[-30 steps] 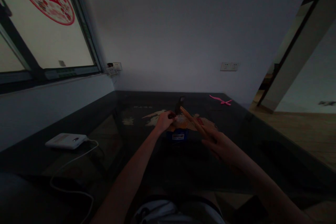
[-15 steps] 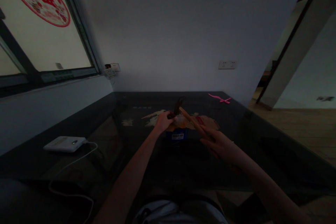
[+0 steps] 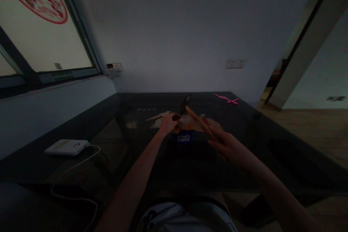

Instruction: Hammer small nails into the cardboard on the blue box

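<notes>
A blue box [image 3: 183, 137] with a white label stands on the dark table, with brown and clear wrapping [image 3: 187, 122] above it. My left hand [image 3: 169, 123] pinches something at the wrapping's left side that is too dark to make out. My right hand [image 3: 227, 145] is closed round a long wooden stick [image 3: 199, 122], which slants up to the left over the wrapping. Just behind the stick's tip a dark flat upright object [image 3: 185, 103] rises. Pale scraps [image 3: 157, 121] lie left of the box.
A white power bank [image 3: 67, 147] with a white cable [image 3: 78, 166] lies on the dark table [image 3: 114, 103] at the left. A pink strip [image 3: 227, 99] rests at the back right. A flat dark object [image 3: 299, 161] lies near the right edge.
The view has shifted slightly. The dark upright object looks broader and more upright. My right hand and the stick have moved only a little; both hands keep their holds.
</notes>
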`<state>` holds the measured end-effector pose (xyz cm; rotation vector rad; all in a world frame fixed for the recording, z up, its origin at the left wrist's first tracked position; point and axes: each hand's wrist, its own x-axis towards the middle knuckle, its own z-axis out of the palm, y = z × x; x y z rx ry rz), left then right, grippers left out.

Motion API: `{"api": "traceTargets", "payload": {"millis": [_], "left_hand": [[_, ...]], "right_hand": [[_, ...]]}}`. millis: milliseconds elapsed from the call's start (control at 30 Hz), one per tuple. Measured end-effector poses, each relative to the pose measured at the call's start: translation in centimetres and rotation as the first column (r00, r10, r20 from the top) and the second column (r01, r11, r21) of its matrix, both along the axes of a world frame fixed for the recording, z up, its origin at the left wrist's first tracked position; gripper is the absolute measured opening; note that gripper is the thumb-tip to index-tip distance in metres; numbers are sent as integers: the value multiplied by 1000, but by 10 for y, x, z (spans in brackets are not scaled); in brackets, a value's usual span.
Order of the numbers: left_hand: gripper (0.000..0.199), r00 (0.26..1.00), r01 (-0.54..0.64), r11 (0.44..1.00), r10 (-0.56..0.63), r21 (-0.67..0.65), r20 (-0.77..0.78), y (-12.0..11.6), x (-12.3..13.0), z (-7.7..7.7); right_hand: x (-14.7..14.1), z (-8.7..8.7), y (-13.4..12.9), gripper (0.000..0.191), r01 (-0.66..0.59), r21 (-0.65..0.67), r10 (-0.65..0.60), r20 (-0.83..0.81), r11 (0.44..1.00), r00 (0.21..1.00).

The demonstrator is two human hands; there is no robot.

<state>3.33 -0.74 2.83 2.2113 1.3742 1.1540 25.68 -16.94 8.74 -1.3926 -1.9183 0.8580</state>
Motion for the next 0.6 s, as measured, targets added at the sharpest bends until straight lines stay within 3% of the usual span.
{"api": "traceTargets", "payload": {"millis": [133, 267, 433, 600], "left_hand": [[12, 1000, 8, 1000, -8, -16, -3, 1, 0, 0], [15, 1000, -12, 1000, 12, 8, -21, 3, 0, -2], [12, 1000, 5, 1000, -6, -8, -7, 2, 0, -2], [13, 1000, 2, 1000, -2, 13, -11, 1, 0, -1]], "right_hand": [[0, 3, 0, 60, 15, 57, -17, 32, 998, 999], [0, -7, 6, 54, 3, 123, -10, 53, 992, 999], [2, -5, 4, 59, -13, 57, 10, 44, 998, 999], [2, -5, 5, 57, -11, 132, 6, 41, 991, 999]]}}
